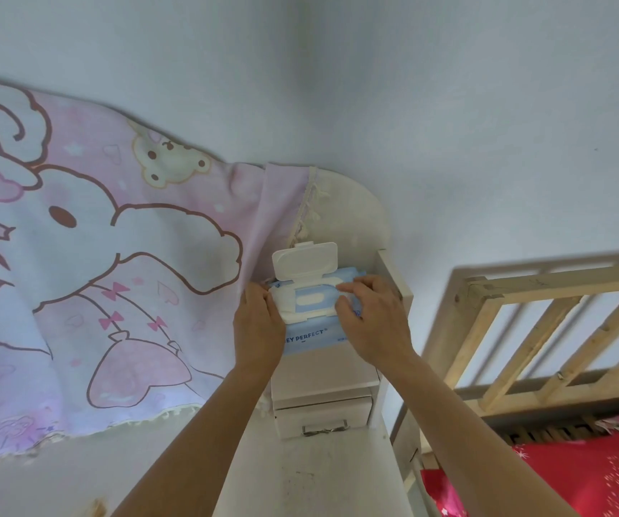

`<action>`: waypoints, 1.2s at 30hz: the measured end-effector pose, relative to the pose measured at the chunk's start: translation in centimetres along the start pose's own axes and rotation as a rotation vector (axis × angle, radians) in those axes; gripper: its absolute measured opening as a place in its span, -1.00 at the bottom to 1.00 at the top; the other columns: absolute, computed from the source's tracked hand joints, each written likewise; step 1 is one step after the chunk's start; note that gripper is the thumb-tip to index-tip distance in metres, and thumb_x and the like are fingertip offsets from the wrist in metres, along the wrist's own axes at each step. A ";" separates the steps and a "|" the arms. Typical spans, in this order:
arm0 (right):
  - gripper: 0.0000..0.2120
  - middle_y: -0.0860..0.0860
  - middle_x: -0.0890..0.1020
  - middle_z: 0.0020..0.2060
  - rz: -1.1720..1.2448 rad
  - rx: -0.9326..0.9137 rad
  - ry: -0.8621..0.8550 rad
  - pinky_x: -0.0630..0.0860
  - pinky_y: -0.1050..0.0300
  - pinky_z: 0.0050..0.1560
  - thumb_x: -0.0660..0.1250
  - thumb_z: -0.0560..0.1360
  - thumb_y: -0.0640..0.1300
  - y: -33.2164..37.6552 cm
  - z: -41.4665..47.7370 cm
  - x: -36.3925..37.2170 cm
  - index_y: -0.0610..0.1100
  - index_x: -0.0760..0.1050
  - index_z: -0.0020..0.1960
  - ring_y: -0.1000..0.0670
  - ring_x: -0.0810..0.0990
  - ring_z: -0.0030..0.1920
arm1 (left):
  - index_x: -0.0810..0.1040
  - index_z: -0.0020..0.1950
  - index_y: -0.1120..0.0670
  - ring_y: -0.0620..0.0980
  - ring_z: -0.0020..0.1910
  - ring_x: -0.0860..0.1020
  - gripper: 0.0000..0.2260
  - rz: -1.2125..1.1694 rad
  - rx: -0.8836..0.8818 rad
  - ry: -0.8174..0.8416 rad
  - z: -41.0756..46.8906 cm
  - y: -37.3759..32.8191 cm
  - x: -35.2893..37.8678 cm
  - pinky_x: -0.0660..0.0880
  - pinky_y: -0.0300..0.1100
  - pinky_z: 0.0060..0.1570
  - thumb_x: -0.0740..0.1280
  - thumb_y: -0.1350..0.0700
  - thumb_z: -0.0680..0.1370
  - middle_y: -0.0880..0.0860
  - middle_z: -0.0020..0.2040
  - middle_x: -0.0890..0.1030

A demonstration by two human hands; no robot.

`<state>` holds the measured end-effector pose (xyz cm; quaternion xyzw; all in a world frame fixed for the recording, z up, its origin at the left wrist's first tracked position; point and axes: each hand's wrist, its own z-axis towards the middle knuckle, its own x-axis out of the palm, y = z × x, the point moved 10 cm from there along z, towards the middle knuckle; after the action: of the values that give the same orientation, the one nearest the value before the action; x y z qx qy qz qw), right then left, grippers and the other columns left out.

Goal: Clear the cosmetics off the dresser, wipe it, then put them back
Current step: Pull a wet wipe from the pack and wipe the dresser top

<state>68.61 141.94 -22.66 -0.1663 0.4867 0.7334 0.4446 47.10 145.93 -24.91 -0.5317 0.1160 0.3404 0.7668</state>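
Note:
A light blue pack of wet wipes (315, 335) lies on the upper shelf of the white dresser (341, 475). Its white flip lid (304, 260) stands open and upright. My left hand (257, 326) grips the pack's left end, where a white wipe (282, 305) bulges out beside the opening. My right hand (373, 320) rests on the pack's right side, with the fingertips pinching white material at the top edge of the opening. No cosmetics are in view.
A pink cartoon cloth (88, 263) hangs over the dresser's mirror at the left. A small drawer with a metal handle (323, 429) sits under the shelf. A wooden bed rail (546, 330) and red bedding (576, 475) lie to the right.

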 end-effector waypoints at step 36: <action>-0.90 -0.07 0.44 -0.08 -0.194 -0.478 0.454 0.36 0.09 -0.03 0.18 0.62 -0.22 5.4 3.9 5.6 -0.18 0.43 -0.05 -0.06 0.42 -0.04 | 0.31 -0.07 0.11 0.00 -0.28 0.42 -0.87 0.099 0.076 0.025 0.2 -1.5 -0.1 0.30 -0.22 -0.28 0.11 0.15 0.67 0.05 -0.19 0.46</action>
<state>61.91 147.37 -21.53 -0.4701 0.3696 0.7252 0.3412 47.96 145.76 -23.65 -0.4997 0.1647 0.3668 0.7672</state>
